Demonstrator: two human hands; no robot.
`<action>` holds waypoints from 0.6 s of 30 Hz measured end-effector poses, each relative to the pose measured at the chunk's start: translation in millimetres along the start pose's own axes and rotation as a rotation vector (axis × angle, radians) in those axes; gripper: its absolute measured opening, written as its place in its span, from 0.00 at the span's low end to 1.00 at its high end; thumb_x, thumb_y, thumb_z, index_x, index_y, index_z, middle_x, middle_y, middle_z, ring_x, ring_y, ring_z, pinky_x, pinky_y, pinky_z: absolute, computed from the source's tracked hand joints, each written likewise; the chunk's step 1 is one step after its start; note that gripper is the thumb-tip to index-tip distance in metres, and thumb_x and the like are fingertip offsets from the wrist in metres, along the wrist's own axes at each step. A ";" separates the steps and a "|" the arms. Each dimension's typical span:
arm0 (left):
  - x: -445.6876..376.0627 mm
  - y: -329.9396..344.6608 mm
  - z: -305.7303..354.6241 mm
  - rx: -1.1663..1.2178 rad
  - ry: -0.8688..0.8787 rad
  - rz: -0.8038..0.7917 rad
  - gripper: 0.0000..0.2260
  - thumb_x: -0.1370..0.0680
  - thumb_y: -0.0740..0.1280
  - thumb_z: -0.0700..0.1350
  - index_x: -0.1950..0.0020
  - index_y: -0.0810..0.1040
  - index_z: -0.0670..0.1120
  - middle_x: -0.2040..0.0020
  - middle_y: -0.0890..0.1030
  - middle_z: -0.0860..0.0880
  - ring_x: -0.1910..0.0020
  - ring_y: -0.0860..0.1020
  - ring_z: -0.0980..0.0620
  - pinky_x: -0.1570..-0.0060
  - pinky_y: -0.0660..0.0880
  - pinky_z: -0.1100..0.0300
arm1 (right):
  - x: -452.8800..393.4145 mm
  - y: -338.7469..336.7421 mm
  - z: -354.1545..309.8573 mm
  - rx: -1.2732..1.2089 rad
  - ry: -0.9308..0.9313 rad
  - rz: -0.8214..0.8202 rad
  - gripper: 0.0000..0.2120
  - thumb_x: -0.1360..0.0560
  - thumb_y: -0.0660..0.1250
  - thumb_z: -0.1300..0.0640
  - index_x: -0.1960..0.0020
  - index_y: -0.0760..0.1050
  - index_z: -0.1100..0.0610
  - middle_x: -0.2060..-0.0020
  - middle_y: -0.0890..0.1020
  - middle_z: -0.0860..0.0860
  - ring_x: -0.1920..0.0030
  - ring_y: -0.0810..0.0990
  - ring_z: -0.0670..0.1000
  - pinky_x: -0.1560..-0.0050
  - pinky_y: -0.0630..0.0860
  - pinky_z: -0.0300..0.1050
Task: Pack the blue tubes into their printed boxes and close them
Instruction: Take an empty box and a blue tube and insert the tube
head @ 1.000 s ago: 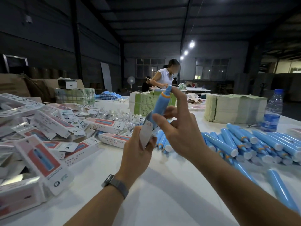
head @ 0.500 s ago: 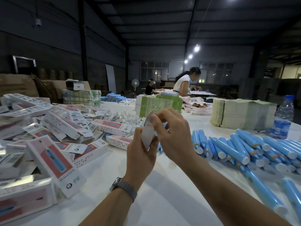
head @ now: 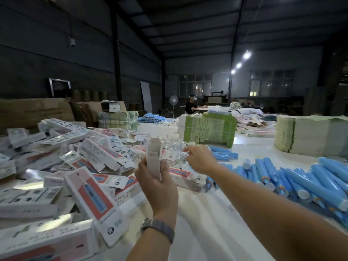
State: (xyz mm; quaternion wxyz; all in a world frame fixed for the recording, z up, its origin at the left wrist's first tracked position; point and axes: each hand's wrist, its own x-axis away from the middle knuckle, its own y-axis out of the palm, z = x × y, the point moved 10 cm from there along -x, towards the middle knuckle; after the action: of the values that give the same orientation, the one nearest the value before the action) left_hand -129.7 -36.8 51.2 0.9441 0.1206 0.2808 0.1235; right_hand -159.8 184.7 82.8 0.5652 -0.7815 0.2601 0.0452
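- Left hand: fingers curled round one box, held upright above the table; its top flap stands open. Whether a tube sits inside cannot be told from this view.
- Right hand: reaching forward over a heap of clear wrappers, fingers loosely extended and blurred; it appears to hold nothing, though the fingertips are too smeared to be sure.
- Progress, done: a large pile of boxes covers the left of the table. Several show flaps standing open, so it is uncertain how many are filled and closed.
- Progress, left: many loose tubes lie in rows on the right, unpacked. The held box is judged not yet closed. The task looks far from finished.
- Step in hand, as a judgement: the right hand is probably fetching an insert or wrapper for the held box before the flap is tucked.
- Open room: a bare strip of white table runs between the box pile and the tubes, from the near edge up to the hands; both forearms lie along it.
- Crowding: the nearest boxes lean into this strip on the left, and tube caps border it on the right, so a wide sweep of either arm could knock them.
- Far side: green-printed stacks and a pale paper stack close off the space behind the wrappers.
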 end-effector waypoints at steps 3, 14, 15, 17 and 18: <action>-1.6 4.9 -4.4 -0.018 0.020 -0.027 0.12 0.20 0.69 0.44 0.43 0.68 0.54 0.44 0.71 0.50 0.45 0.71 0.51 0.46 0.69 0.61 | -26.3 36.2 -8.9 0.277 -0.060 -0.179 0.23 0.23 0.59 0.63 0.32 0.74 0.44 0.35 0.77 0.55 0.37 0.75 0.57 0.40 0.76 0.51; 5.5 19.9 -3.0 -0.118 0.146 -0.148 0.14 0.20 0.67 0.48 0.35 0.72 0.48 0.42 0.72 0.50 0.42 0.73 0.50 0.42 0.74 0.57 | -57.2 77.3 -29.0 0.486 -0.144 -0.177 0.05 0.25 0.65 0.61 0.59 0.75 0.54 0.53 0.81 0.54 0.47 0.81 0.57 0.55 0.73 0.47; 6.5 20.2 -1.9 -0.119 0.156 -0.156 0.14 0.20 0.67 0.47 0.35 0.73 0.48 0.43 0.72 0.50 0.42 0.74 0.50 0.42 0.74 0.57 | -57.5 73.1 -26.2 0.434 -0.137 -0.119 0.06 0.24 0.64 0.62 0.58 0.76 0.55 0.53 0.81 0.54 0.48 0.81 0.57 0.56 0.72 0.47; 7.2 21.3 -1.0 -0.116 0.156 -0.166 0.14 0.20 0.67 0.46 0.35 0.73 0.48 0.42 0.73 0.50 0.42 0.74 0.50 0.42 0.74 0.55 | -54.4 57.8 -18.3 0.259 -0.099 0.014 0.08 0.23 0.61 0.61 0.56 0.78 0.53 0.53 0.81 0.54 0.51 0.80 0.57 0.59 0.68 0.45; 7.0 22.0 -0.7 -0.115 0.154 -0.169 0.14 0.20 0.67 0.46 0.36 0.73 0.47 0.43 0.73 0.50 0.42 0.74 0.49 0.42 0.74 0.55 | -50.8 45.8 -15.1 0.131 -0.071 0.090 0.09 0.22 0.61 0.60 0.55 0.78 0.52 0.54 0.81 0.53 0.54 0.79 0.55 0.59 0.67 0.44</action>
State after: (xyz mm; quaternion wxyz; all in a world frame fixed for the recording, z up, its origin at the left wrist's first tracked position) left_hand -128.0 -13.9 53.6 0.9321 0.0322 0.3542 0.0681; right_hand -227.8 178.6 67.3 0.6215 -0.7281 0.2774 0.0811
